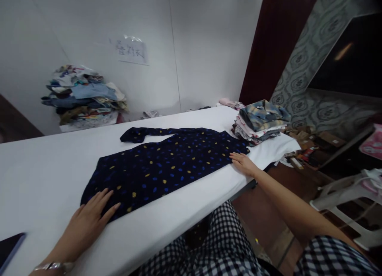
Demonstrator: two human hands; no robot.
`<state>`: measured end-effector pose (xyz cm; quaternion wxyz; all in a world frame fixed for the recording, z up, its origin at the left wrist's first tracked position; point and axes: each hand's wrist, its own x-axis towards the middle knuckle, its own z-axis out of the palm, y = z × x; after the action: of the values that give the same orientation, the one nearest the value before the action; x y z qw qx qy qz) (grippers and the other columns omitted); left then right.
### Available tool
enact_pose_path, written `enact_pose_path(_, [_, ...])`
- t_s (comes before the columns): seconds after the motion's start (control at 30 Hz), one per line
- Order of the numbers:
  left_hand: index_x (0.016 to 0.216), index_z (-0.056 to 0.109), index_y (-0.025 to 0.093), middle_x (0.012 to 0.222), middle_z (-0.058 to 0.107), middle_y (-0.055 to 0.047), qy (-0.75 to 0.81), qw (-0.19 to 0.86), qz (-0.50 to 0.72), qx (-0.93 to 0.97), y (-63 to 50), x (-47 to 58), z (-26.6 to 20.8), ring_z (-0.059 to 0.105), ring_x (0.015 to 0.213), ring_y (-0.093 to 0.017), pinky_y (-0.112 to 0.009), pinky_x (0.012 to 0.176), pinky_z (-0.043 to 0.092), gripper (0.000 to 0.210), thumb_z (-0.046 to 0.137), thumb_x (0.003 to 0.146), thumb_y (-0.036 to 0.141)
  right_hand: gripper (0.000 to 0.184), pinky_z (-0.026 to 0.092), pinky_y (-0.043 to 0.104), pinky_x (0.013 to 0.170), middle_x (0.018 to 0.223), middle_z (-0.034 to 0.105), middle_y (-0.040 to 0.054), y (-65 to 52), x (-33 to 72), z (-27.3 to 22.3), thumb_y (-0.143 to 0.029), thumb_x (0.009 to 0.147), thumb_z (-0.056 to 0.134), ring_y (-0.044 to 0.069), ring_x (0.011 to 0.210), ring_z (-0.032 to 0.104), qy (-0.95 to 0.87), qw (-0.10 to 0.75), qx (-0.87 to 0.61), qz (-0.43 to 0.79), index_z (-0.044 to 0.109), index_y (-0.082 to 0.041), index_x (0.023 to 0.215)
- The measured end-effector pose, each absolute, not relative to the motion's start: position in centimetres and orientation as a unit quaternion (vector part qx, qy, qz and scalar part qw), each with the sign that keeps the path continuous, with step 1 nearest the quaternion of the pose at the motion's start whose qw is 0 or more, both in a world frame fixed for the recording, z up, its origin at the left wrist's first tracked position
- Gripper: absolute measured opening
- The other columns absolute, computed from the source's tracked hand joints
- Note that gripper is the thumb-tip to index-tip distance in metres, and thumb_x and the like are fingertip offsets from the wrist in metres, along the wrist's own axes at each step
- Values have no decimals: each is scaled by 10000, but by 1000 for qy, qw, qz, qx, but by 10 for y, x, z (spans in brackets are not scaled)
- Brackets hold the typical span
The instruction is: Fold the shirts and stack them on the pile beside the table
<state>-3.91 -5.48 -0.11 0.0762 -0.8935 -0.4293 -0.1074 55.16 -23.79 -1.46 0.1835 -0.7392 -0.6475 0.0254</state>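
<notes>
A dark navy shirt (167, 164) with small blue and yellow leaf shapes lies flat on the white-covered table (155, 228). One sleeve (149, 132) stretches to the left along its far side. My left hand (92, 212) rests on the shirt's near left corner, fingers spread and lying flat. At the right end, my right hand (243, 163) touches the near edge of the shirt, its fingers stretched out flat and the palm over the white cloth. Neither hand grips anything.
Folded shirts (264, 119) are stacked at the table's right end. A tall heap of clothes (85, 95) stands behind, at the left. A dark tablet or phone (10, 250) lies at the front left. Boxes (328, 142) and a white plastic stool (349, 196) are on the right.
</notes>
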Motion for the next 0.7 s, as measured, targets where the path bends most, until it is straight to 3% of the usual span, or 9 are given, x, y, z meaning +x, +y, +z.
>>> enact_pose_path(0.2, [1008,741,347,1322,621,-12,-404,105,-86,-905,-46,-53,-20,450,1334,-337,-565,994,411,511,256,850,315,417,279,549,1131,1409,538,91,-235,552,-12,-372,956,399,253,1372,413,-630,160,-760,22,607,-212,1280])
enact_pose_path(0.33, [1029,737,319,1336,610,-51,-426,100,-89,-895,-54,-46,-10,465,1324,-325,-535,950,453,503,259,871,312,404,248,595,1129,1372,573,87,-226,540,-1,-412,949,424,280,1363,424,-626,178,-759,6,627,-248,1259])
enact_pose_path(0.43, [1073,719,274,1346,597,-97,-455,91,-96,-881,-59,-35,7,447,1333,-337,-558,977,433,462,311,860,296,430,237,593,1136,1425,520,85,-212,522,8,-438,951,426,286,1392,377,-645,210,-735,15,597,-259,1303])
enact_pose_path(0.53, [1228,639,209,1395,544,-141,-499,106,-128,-851,-62,-22,23,411,1355,-357,-596,1044,361,490,342,884,392,464,256,591,1129,1472,460,98,-191,497,15,-468,951,432,298,1415,332,-677,221,-701,33,562,-263,1346])
enact_pose_path(0.7, [1373,516,162,1502,415,-145,-477,121,-139,-859,-63,-6,28,315,1419,-322,-552,1125,274,582,384,911,489,579,250,567,1142,1561,299,112,-154,464,19,-555,942,419,306,1459,210,-745,182,-639,59,474,-245,1427])
